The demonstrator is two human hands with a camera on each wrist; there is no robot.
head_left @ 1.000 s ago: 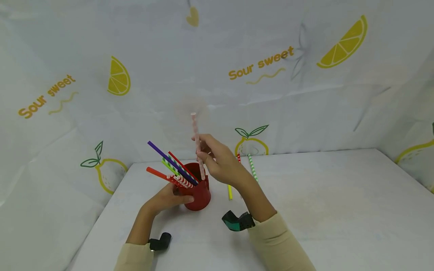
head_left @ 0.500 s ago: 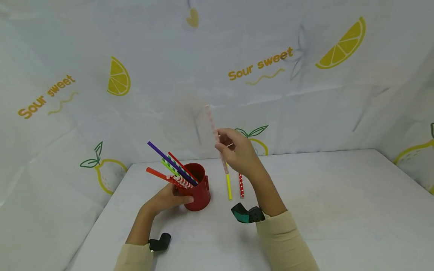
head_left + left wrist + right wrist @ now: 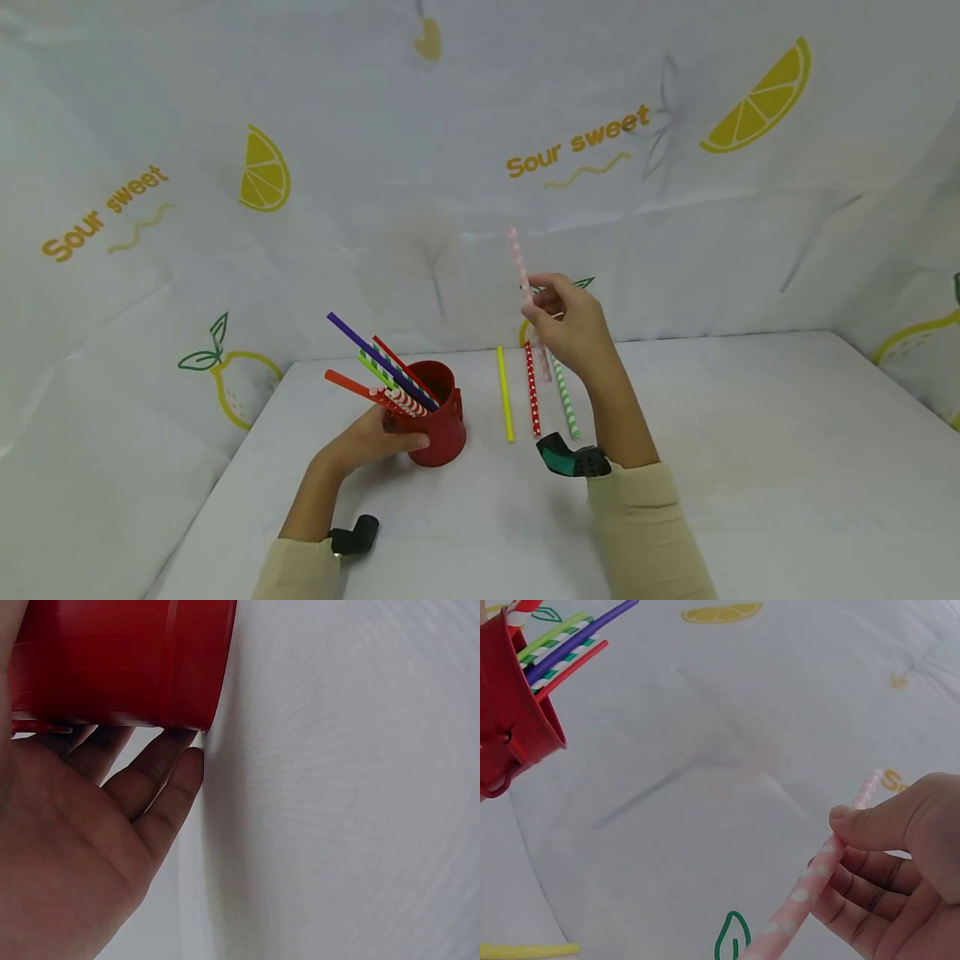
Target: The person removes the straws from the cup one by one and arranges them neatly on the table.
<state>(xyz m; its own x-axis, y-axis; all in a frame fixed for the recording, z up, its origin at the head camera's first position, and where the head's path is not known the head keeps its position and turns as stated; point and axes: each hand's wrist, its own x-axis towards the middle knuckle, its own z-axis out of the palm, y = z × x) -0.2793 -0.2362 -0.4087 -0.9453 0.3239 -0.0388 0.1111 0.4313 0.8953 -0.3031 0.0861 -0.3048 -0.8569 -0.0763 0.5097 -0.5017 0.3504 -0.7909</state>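
In the head view my left hand (image 3: 369, 442) holds a small red bucket (image 3: 440, 437), thumb across its front and the other fingers behind. The bucket stands upright on the table, with several straws leaning left in it, among them a purple straw (image 3: 360, 342) and an orange-red straw (image 3: 347, 382). My right hand (image 3: 576, 329) pinches a pale pink straw with white dots (image 3: 519, 260) between thumb and fingers, nearly upright above the table. The right wrist view shows this pink straw (image 3: 801, 894) close up. In the left wrist view the left fingers touch the bucket's side (image 3: 112, 660).
Right of the bucket lie a yellow straw (image 3: 505, 396), a red straw with white dots (image 3: 533, 396) and a green-and-white striped straw (image 3: 567, 404), side by side and apart. A white cloth with lemon prints (image 3: 360, 250) hangs behind the white table (image 3: 750, 433).
My right hand has drawn the pink straw out of the bucket and carried it to the right, above the red dotted and green striped straws. The left hand and bucket have stayed put.
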